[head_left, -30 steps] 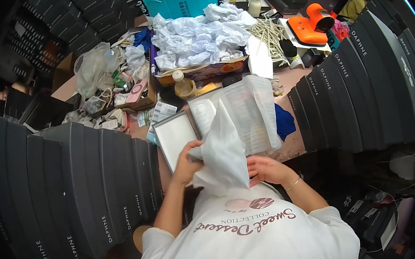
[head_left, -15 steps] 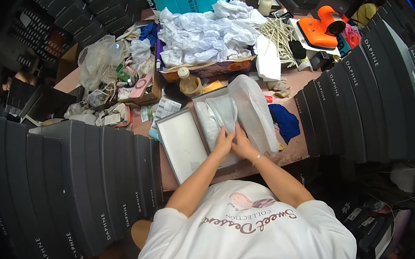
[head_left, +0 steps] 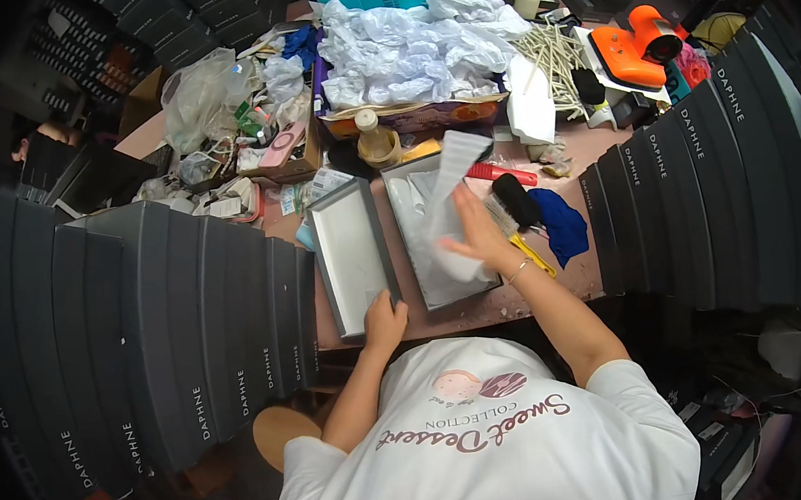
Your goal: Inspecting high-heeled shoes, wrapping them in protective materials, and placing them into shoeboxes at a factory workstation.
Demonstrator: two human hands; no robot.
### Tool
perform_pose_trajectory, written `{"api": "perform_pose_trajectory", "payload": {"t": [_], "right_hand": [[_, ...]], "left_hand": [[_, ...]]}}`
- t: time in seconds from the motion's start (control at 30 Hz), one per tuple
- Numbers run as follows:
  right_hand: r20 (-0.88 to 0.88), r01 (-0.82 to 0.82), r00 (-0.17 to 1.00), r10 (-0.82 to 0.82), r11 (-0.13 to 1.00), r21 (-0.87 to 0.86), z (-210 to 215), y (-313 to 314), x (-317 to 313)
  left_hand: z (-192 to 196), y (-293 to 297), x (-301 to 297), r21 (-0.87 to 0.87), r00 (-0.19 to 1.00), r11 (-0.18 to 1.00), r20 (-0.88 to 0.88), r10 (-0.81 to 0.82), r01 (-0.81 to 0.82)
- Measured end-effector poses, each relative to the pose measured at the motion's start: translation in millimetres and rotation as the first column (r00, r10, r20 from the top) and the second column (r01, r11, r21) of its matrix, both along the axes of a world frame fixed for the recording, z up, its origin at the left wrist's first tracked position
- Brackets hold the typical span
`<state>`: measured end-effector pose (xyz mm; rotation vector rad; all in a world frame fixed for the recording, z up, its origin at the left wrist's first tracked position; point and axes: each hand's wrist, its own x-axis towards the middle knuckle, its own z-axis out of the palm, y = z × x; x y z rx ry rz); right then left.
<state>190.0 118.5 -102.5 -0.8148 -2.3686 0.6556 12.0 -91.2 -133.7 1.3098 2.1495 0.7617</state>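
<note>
An open grey box (head_left: 470, 293) lined with white tissue paper (head_left: 435, 203) lies on the pink tabletop in front of me. My right hand (head_left: 478, 238) is over the box and has hold of a flap of the tissue that stands up from it. The grey box lid (head_left: 348, 255) lies upturned just left of the box. My left hand (head_left: 384, 319) grips the lid at its near right corner.
Rows of dark grey boxes (head_left: 185, 319) flank the desk on the left, with more (head_left: 731, 180) on the right. At the back are a carton of crumpled white paper (head_left: 419, 46), a small bottle (head_left: 372, 135), an orange tool (head_left: 632, 49), a blue cloth (head_left: 562, 225) and a black brush (head_left: 517, 202).
Both hands were together on the tissue over the box. My left hand has since moved left to the lid's corner, and my right hand stays on the tissue.
</note>
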Motion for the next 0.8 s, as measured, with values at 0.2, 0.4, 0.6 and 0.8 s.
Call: {"api": "perform_pose_trajectory", "payload": {"t": [0.2,0.4,0.6,0.8], "right_hand": [[0.724,-0.091,0.676,0.136,0.991,-0.102,27.6,-31.0,-61.5],[0.842,-0.300,0.538,0.018,0.939,0.171,-30.5,-20.0,-97.0],[0.979,-0.503,0.134,0.153,0.862,-0.066,27.3,5.9,-112.4],[-0.227,-0.205,0.958,-0.177,0.130,-0.970,48.0,4.4,29.1]], "left_hand": [[117.6,-64.6,-32.3,0.178,0.836,0.940,0.526,0.158,-0.290],[139.5,-69.7,-29.5,0.230,0.857,0.933,0.498,0.130,-0.275],[150.9,-42.9,-18.1,0.365,0.659,0.865,0.750,-0.055,-0.343],[137.6,3.2,17.8,0.057,-0.113,0.905,0.987,-0.115,-0.421]]}}
